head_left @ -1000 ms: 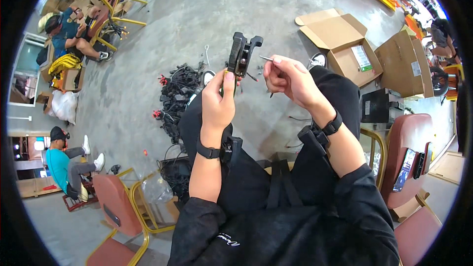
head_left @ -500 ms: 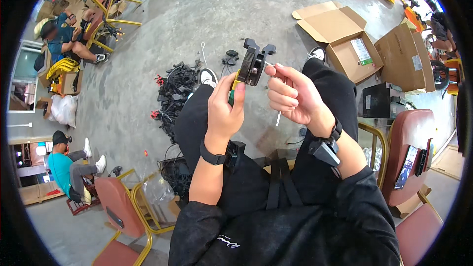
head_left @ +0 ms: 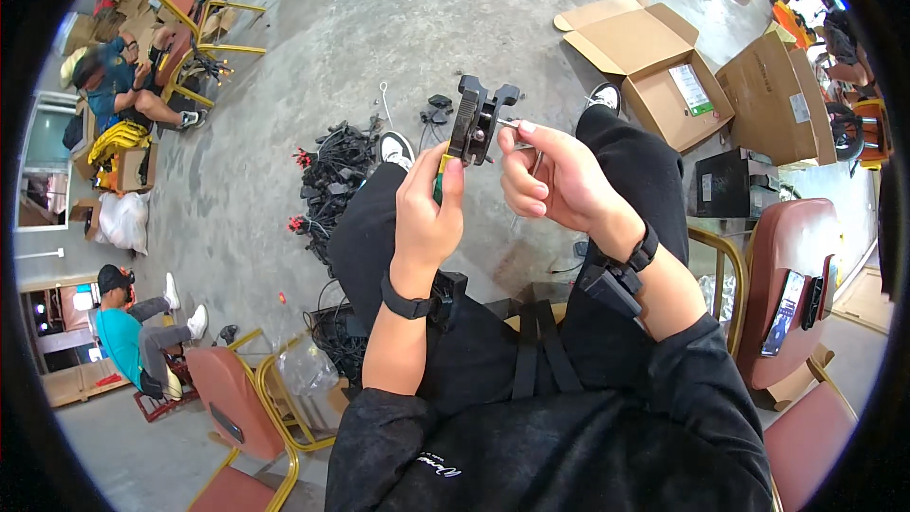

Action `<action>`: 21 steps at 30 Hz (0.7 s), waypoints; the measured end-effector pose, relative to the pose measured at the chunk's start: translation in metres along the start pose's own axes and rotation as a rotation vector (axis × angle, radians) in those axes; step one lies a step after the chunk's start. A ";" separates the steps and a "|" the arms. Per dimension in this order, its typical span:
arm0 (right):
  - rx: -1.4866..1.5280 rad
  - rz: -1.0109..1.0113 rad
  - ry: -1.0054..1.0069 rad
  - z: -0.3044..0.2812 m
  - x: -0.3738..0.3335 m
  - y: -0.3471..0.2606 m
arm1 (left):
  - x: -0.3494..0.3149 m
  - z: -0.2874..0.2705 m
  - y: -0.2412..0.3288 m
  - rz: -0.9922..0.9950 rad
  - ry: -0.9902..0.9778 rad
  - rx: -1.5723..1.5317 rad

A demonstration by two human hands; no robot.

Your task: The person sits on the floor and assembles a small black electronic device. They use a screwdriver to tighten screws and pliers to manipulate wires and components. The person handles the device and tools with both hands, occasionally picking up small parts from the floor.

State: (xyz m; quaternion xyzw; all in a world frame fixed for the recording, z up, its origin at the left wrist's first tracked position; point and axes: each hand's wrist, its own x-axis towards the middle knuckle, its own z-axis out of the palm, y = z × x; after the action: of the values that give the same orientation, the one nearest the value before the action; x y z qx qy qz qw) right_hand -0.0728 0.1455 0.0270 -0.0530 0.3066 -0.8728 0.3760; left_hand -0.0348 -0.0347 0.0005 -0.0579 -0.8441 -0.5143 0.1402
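In front of me my left hand (head_left: 428, 213) is closed around the lower end of a black clamp-like part (head_left: 471, 128) with a ridged side and two lobes on top. A yellow-and-green piece (head_left: 440, 176), like a handle, shows between its thumb and fingers; most of it is hidden. My right hand (head_left: 557, 178) pinches a thin metal rod (head_left: 507, 123), seemingly an L-shaped hex key. One end of the rod points left to the black part's side; whether it sits inside a screw is too small to tell. Its other arm runs down behind the fingers.
A heap of black cables (head_left: 336, 175) lies left of my legs. An open cardboard box (head_left: 654, 114) and a black box (head_left: 725, 185) stand to the right. Chairs (head_left: 791, 303) flank me. Two people sit at the left, one in a teal shirt (head_left: 121, 339).
Both hands have shifted slightly left with the black part and the rod. My right fingers have curled round the rod differently, and its lower arm now shows less.
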 end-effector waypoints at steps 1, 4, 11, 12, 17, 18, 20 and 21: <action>-0.014 -0.015 -0.009 -0.002 0.001 0.002 | 0.000 0.000 -0.001 -0.012 -0.004 -0.008; 0.104 0.033 -0.029 -0.002 0.001 0.001 | -0.002 -0.002 0.001 -0.039 -0.018 -0.008; 0.228 0.079 -0.147 -0.022 0.005 -0.002 | 0.000 -0.003 -0.003 -0.014 -0.029 0.006; 0.109 0.050 -0.119 -0.022 0.004 -0.003 | 0.000 -0.003 -0.002 -0.044 -0.035 -0.014; -1.286 -0.723 0.253 -0.015 0.012 0.010 | -0.003 -0.002 0.000 -0.167 -0.067 -0.137; -1.536 -0.932 0.297 -0.017 0.013 0.011 | -0.002 -0.001 0.001 -0.189 -0.071 -0.151; -1.341 -0.699 0.276 -0.015 0.008 0.007 | -0.003 -0.001 0.001 -0.210 -0.073 -0.165; -1.181 -0.548 0.258 -0.012 0.005 0.007 | -0.003 -0.001 0.001 -0.209 -0.071 -0.164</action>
State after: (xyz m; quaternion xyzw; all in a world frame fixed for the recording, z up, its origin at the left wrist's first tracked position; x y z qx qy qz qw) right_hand -0.0761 0.1449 0.0127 -0.2214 0.7516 -0.6214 0.0084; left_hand -0.0318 -0.0350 0.0009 0.0011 -0.8050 -0.5910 0.0508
